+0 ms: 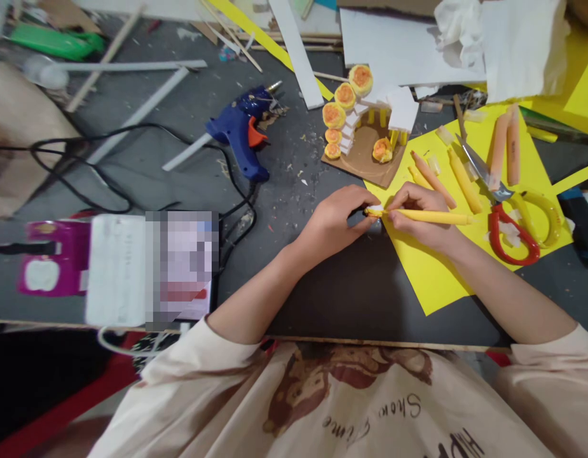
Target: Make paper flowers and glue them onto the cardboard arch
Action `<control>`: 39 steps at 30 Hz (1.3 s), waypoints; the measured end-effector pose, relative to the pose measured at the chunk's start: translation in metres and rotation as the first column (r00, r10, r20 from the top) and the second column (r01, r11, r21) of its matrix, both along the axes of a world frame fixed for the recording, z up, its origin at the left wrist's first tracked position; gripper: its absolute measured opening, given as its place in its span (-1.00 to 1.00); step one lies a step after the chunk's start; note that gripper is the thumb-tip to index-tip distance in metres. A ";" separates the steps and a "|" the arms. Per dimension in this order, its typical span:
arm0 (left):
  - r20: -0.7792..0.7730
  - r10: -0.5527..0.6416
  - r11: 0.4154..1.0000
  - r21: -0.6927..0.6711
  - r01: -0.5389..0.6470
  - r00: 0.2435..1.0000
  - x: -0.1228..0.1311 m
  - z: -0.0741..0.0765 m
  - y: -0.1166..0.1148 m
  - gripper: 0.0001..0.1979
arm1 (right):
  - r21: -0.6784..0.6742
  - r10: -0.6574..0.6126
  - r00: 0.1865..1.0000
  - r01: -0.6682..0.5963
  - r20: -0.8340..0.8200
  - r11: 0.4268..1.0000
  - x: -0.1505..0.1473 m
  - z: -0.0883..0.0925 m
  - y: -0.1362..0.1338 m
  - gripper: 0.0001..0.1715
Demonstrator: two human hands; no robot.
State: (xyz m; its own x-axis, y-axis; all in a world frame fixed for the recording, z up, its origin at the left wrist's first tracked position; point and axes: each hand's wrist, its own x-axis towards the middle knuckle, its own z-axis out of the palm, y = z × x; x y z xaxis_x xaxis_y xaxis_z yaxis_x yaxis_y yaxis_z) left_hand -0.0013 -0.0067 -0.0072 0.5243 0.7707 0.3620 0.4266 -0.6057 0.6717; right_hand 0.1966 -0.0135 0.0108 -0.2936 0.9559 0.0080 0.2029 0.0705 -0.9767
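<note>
My right hand (420, 217) is closed around a thin yellow rolled paper stick (437, 217) that lies level over the edge of a yellow paper sheet (431, 280). My left hand (335, 221) pinches the stick's left tip, where a small dark object I cannot make out sits under the fingers. Just beyond the hands stands a small cardboard model (365, 124) with white foam steps, yellow pillars and orange paper roses.
A blue hot glue gun (242, 131) with a black cable lies left of the model. Red-handled scissors (503, 213), several yellow and orange paper rolls (465, 181) and a yellow curved strip (546, 216) rest on the sheet. White foam strips, sticks and a magenta box (55, 257) lie at the left and back.
</note>
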 end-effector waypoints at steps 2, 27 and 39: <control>0.004 0.006 1.000 -0.006 -0.006 1.000 0.000 0.000 0.000 -0.92 | -0.012 -0.010 1.000 0.009 -0.005 1.000 0.000 0.001 0.000 -0.83; 0.035 -0.024 1.000 0.010 0.024 0.999 -0.001 0.000 0.001 -0.85 | 0.001 0.003 0.998 -0.003 -0.061 1.000 0.001 0.003 0.002 -0.77; -0.005 -0.035 0.999 0.018 0.035 0.999 -0.001 0.001 0.001 -0.90 | -0.027 -0.024 1.000 0.024 -0.003 0.999 -0.002 0.005 0.001 -0.71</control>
